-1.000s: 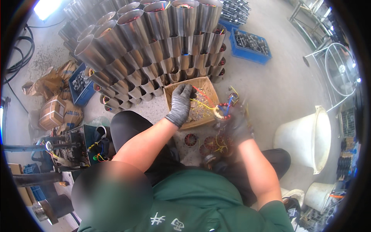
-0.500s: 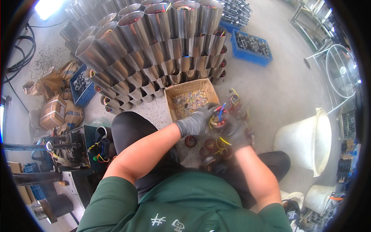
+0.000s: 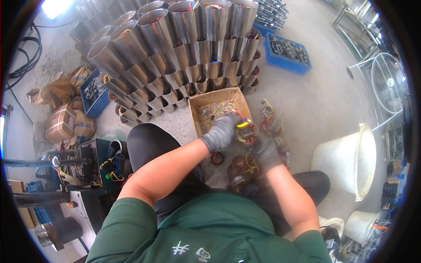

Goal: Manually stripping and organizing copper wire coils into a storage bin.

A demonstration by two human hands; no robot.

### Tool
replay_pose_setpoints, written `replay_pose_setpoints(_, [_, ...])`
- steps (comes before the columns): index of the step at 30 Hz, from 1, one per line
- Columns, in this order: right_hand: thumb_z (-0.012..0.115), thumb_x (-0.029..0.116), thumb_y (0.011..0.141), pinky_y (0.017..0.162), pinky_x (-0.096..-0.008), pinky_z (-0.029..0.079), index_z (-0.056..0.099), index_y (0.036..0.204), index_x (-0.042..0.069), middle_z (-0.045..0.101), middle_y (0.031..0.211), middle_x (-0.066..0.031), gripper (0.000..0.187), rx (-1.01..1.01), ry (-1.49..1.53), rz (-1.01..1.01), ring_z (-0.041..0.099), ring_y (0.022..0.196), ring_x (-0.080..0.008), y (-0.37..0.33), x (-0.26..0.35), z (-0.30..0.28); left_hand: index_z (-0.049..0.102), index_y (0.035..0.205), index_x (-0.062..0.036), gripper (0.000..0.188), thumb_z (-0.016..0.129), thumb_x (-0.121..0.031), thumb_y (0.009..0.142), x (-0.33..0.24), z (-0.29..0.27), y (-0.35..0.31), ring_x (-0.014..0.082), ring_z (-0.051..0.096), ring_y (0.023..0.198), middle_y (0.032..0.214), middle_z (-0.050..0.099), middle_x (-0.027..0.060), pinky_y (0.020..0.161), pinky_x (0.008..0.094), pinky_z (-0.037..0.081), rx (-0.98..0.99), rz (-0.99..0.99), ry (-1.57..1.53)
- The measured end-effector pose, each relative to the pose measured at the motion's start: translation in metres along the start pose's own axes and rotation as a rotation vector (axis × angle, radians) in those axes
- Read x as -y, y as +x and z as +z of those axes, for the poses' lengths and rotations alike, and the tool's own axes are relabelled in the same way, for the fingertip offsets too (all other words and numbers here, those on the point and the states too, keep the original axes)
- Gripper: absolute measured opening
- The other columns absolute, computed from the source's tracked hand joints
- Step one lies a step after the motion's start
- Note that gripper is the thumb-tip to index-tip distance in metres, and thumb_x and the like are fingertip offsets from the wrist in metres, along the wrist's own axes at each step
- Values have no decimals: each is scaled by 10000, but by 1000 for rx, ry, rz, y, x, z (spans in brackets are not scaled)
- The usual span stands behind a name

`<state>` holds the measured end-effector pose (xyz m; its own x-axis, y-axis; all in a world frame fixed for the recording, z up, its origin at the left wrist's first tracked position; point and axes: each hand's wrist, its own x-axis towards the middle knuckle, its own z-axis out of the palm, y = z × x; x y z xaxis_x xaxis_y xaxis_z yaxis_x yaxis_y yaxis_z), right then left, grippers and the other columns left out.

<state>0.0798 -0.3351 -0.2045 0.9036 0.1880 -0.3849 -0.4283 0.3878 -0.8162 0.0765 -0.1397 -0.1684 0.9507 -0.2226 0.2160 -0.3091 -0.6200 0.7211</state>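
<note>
Shiny metal cylinders [image 3: 185, 28] are fronted by a cardboard box [image 3: 215, 97]. A round stator [image 3: 247, 137] is clamped in the blurred right hand [image 3: 266, 151]; the grip of the left hand [image 3: 220, 131] cannot be told.

Left hand [image 3: 220, 131] at wires [image 3: 242, 124] of coil [image 3: 248, 140]; right hand [image 3: 266, 153], blurred, just right. Carton [image 3: 244, 104] farther, scraps inside. Steel tubes [image 3: 184, 24] far, tub [image 3: 335, 160] right.

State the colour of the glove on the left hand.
The glove is grey; it shows best in the head view.
</note>
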Motion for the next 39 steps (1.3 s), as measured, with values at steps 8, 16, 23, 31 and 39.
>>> replay_pose_setpoints(8, [664, 146, 898, 640, -393, 602, 585, 1063, 20, 675, 926, -132, 222, 149, -130, 216, 695, 764, -261, 15, -10, -24, 617, 1156, -43, 258, 603, -228, 978, 9, -14, 7, 106, 637, 665, 895, 690, 35, 620, 241, 533, -7, -626, -1123])
replay_pose_setpoints(16, [704, 204, 889, 598, -384, 568, 505, 1209, 81, 645, 867, -108, 397, 97, -234, 143, 675, 750, -244, -11, 1, -7, 595, 1179, -2, 254, 607, -144, 968, 18, -15, -2, 235, 709, 866, 952, 682, 90, 735, 323, 605, -102, -629, -1168])
replay_pose_setpoints(23, [729, 186, 877, 676, -298, 523, 527, 1282, 61, 626, 913, -61, 470, 162, -386, 95, 598, 794, -138, -11, 16, 0, 698, 1109, -45, 246, 626, -239, 975, 5, -32, -1, 70, 578, 664, 760, 651, -10, 580, 230, 481, -163, -663, -1036])
replay_pose_setpoints(31, [604, 291, 967, 752, -244, 485, 596, 1203, 94, 613, 1029, -10, 307, 489, -780, -38, 597, 925, -103, -28, 53, 15, 722, 993, -45, 225, 662, -257, 950, 42, 1, -15, 107, 562, 635, 717, 650, 51, 584, 293, 465, 73, -602, -591])
replay_pose_setpoints(39, [728, 200, 893, 517, -199, 405, 633, 1115, 54, 603, 754, 28, 282, 234, -426, 459, 530, 609, -42, -22, 65, 16, 693, 1133, -33, 276, 683, -226, 936, 33, -8, -21, 125, 623, 865, 944, 719, 87, 801, 310, 523, 260, -445, -420])
